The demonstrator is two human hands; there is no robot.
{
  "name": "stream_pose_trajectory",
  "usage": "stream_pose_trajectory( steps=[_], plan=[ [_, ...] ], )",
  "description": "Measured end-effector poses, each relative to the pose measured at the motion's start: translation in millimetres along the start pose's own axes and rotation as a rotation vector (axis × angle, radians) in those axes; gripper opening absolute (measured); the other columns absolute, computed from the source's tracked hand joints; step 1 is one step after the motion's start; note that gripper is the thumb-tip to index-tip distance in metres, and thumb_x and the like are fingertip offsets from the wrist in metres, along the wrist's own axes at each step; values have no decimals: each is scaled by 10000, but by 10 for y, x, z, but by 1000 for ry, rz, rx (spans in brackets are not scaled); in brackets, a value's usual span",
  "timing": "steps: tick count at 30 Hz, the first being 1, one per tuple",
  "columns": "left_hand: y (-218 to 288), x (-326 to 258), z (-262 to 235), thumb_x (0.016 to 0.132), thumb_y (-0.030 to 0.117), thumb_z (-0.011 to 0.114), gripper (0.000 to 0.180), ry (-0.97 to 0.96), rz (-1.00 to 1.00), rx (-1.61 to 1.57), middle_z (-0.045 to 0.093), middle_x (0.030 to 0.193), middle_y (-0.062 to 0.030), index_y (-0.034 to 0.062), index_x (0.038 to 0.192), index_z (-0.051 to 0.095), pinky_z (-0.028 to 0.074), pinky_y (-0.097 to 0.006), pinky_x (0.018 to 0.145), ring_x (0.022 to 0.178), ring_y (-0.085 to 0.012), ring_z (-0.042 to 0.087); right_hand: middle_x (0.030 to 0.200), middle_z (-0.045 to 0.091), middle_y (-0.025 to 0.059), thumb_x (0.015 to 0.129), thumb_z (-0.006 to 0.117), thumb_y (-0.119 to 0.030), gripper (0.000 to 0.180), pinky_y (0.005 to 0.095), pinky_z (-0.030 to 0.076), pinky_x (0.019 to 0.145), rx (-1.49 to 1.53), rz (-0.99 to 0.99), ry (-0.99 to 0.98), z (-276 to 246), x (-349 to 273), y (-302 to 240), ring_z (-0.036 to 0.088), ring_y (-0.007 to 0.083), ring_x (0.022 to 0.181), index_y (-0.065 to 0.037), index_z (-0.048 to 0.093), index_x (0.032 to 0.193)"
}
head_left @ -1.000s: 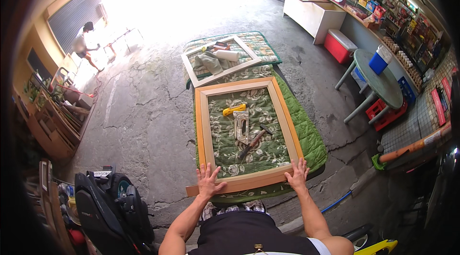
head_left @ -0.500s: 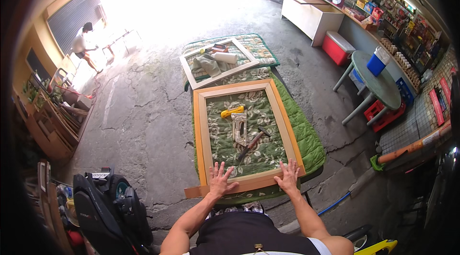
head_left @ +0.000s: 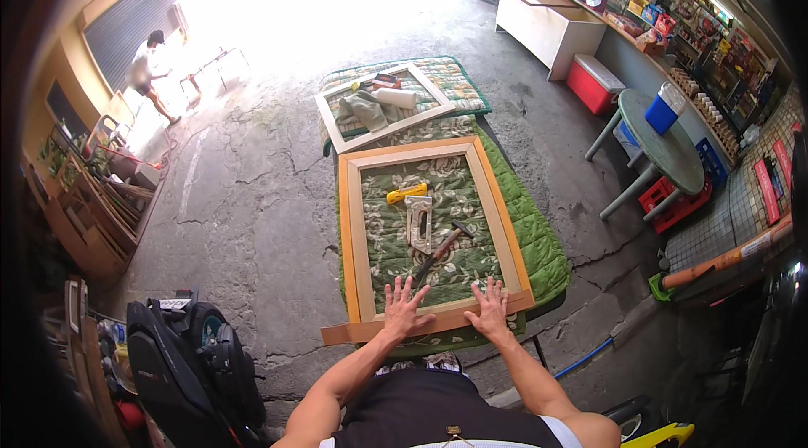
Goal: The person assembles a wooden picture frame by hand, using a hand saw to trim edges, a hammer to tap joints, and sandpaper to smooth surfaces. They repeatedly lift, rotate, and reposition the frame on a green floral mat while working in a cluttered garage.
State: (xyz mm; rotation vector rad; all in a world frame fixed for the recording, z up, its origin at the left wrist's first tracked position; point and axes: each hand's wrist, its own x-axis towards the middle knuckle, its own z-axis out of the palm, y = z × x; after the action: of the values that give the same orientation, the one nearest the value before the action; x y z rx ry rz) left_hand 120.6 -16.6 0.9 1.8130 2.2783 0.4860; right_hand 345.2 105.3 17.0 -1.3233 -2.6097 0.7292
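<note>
A rectangular wooden frame [head_left: 350,238], orange-brown outside with a paler inner band, lies flat on green leaf-patterned quilted padding [head_left: 539,254]. Along its near side runs a brown wooden strip [head_left: 353,333], its left end jutting past the frame's corner. My left hand [head_left: 406,311] rests on this near side, palm down and fingers spread. To its right my right hand [head_left: 491,310] presses there too, fingers apart. Neither holds anything. Inside the frame, on the padding, lie a silver staple gun [head_left: 418,225], a yellow-bodied tool [head_left: 407,194] and a hammer [head_left: 443,254].
Beyond, a pale frame [head_left: 332,124] carries a cloth [head_left: 364,111] and a white roll [head_left: 396,97]. A round table [head_left: 673,145] and red cooler [head_left: 593,82] stand right. A dark motor scooter [head_left: 181,372] is near left; a person [head_left: 145,74] stands far left.
My hands have come closer together along the frame's near side, the left sliding right and the right sliding left. The tools inside the frame lie as before.
</note>
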Motion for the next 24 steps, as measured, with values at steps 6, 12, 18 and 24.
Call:
stream_pose_trajectory(
  steps=[6, 12, 18, 24],
  plan=[
    [111, 79, 34, 717, 665, 639, 822, -2, 16, -2, 242, 1535, -185, 336, 1432, 403, -15, -551, 1150, 1445, -397, 89, 1564, 97, 226, 726, 751, -366, 838, 631, 60, 1120, -3, -34, -38, 79, 16, -158, 31, 437, 1441, -233, 371, 1461],
    [212, 125, 104, 725, 635, 648, 794, 51, 36, 38, 226, 1540, -191, 342, 1425, 416, -19, -549, 1151, 1447, -396, 73, 1563, 98, 228, 721, 762, -379, 829, 633, 64, 1114, -5, -63, -2, 205, 37, -254, 31, 445, 1439, -228, 398, 1450],
    [233, 126, 171, 724, 638, 653, 787, 65, 46, 61, 208, 1545, -194, 343, 1419, 429, -22, -548, 1151, 1451, -394, 49, 1564, 87, 231, 743, 744, -403, 809, 635, 58, 1112, 15, -49, 13, 239, 1, -257, 21, 441, 1440, -217, 398, 1449],
    [217, 87, 123, 722, 635, 659, 794, 51, 70, -6, 200, 1545, -201, 337, 1421, 426, -18, -552, 1149, 1450, -396, 53, 1558, 90, 244, 737, 740, -464, 819, 624, 43, 1118, 36, -6, 45, 216, -27, -221, 11, 435, 1442, -204, 410, 1440]
  ],
)
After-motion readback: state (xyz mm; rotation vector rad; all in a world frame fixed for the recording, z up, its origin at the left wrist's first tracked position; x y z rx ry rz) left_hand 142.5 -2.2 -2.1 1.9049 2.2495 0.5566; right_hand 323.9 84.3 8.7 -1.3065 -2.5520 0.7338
